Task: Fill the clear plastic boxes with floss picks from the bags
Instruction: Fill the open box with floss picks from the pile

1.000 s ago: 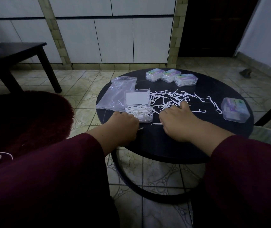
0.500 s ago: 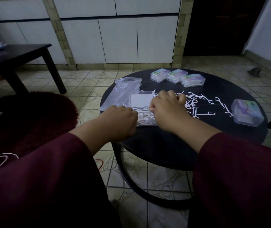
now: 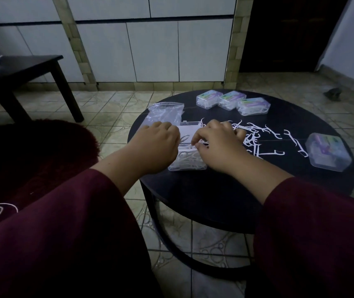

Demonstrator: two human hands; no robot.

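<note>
Head view: both hands over open clear box [image 3: 187, 162] on desk [image 3: 214, 190]; right hand [image 3: 219, 145] fingers pinching floss picks [image 3: 195, 145], left hand [image 3: 158, 145] fingers curled, grip unclear.

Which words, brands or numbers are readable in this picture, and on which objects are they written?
None is readable.
Three closed boxes: coloured labels, print too blurred.
Closed box at right: coloured label, too blurred.
White card in the open box: looks blank.
</note>
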